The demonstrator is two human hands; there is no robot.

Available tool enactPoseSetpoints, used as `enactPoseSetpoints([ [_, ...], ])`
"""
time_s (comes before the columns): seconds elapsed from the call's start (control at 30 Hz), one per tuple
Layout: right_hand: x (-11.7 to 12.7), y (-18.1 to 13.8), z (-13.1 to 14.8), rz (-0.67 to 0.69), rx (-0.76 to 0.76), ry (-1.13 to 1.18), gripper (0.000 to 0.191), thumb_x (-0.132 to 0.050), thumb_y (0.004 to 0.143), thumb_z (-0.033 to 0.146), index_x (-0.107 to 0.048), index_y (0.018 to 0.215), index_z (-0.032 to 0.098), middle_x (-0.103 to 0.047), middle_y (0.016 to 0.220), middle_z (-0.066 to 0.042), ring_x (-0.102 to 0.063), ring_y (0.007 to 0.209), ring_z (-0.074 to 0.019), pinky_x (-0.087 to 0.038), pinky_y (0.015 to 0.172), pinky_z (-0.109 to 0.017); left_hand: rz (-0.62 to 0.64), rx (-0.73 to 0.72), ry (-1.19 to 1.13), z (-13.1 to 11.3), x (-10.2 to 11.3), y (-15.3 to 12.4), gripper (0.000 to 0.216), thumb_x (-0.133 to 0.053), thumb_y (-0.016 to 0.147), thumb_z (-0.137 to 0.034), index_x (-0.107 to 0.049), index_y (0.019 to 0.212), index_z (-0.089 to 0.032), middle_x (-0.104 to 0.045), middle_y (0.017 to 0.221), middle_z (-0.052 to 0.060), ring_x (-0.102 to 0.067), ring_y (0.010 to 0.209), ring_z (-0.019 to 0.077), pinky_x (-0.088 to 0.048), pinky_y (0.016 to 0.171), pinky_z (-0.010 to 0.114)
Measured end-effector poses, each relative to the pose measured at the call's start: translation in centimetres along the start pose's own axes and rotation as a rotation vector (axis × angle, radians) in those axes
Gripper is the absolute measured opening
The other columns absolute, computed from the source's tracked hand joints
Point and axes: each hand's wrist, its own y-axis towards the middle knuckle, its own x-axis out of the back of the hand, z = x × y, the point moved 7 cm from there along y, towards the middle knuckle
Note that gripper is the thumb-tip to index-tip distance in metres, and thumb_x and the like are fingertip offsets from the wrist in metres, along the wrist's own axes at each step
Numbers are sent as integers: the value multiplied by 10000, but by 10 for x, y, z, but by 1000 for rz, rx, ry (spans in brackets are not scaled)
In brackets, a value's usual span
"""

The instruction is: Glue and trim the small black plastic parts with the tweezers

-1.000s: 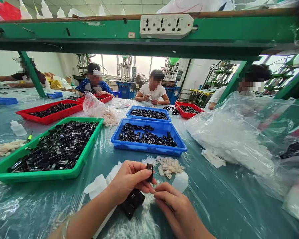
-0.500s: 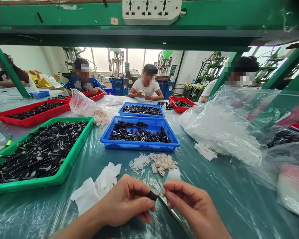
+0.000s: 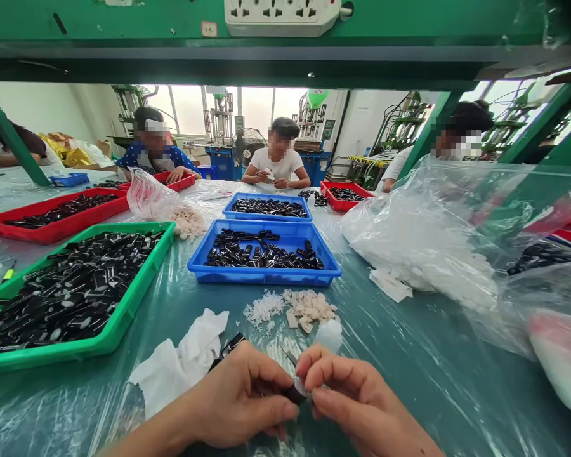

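Observation:
My left hand [image 3: 247,397] is closed around a small black part [image 3: 294,395], its end showing past the thumb and index finger. Thumb and fingers of my right hand [image 3: 349,393] pinch at that end, over a small whitish piece [image 3: 301,386]. A thin pointed metal tool [image 3: 289,355] shows its tip behind the fingertips; the rest is hidden by my hands. Behind my left knuckles a glossy black piece [image 3: 232,344] lies by a crumpled white cloth or tissue [image 3: 185,362]. Whether it joins the held part, I cannot tell.
Ahead are white shavings [image 3: 265,309], beige pieces [image 3: 309,308] and a blue tray [image 3: 261,277] of black parts. A green tray [image 3: 118,330] stands left, a clear plastic bag [image 3: 419,235] right. A green beam [image 3: 147,32] crosses overhead. Several people sit opposite.
My right fingertips have moved left and now meet the black part in my left hand. The glossy black piece behind my left hand has come into view. The camera has shifted slightly.

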Motion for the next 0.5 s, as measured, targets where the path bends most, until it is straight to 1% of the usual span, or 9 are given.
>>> enactPoseSetpoints([
  [0.1, -6, 0, -8, 66, -94, 101, 145, -723, 634, 323, -682, 648, 185, -533, 828, -12, -475, 690, -103, -379, 609, -195, 49, 19, 31, 2, -3, -1, 213, -609, 745, -267, -685, 845, -95, -548, 572, 9, -595, 566, 126, -451, 535, 182],
  [0.23, -8, 0, -16, 106, -186, 163, 161, -745, 602, 305, -685, 632, 159, -525, 806, -11, -435, 615, -73, -352, 550, -184, 80, 32, 85, 2, -4, -2, 196, -606, 742, -258, -690, 808, -94, -535, 551, 5, -582, 542, 114, -416, 492, 154],
  [0.4, -8, -5, -22, 107, -246, 205, 189, -774, 564, 288, -669, 624, 143, -537, 772, -4, -446, 570, -58, -349, 514, -181, 85, 44, 90, 4, -5, -4, 189, -625, 727, -290, -665, 719, -106, -534, 531, 0, -577, 536, 114, -387, 465, 145],
  [0.5, -8, -7, -28, 94, -312, 275, 218, -783, 572, 272, -666, 706, 147, -547, 673, 17, -450, 515, -35, -341, 500, -156, 90, 37, 106, 3, -5, -3, 200, -623, 732, -304, -658, 686, -113, -523, 517, -5, -568, 521, 111, -373, 454, 149],
])
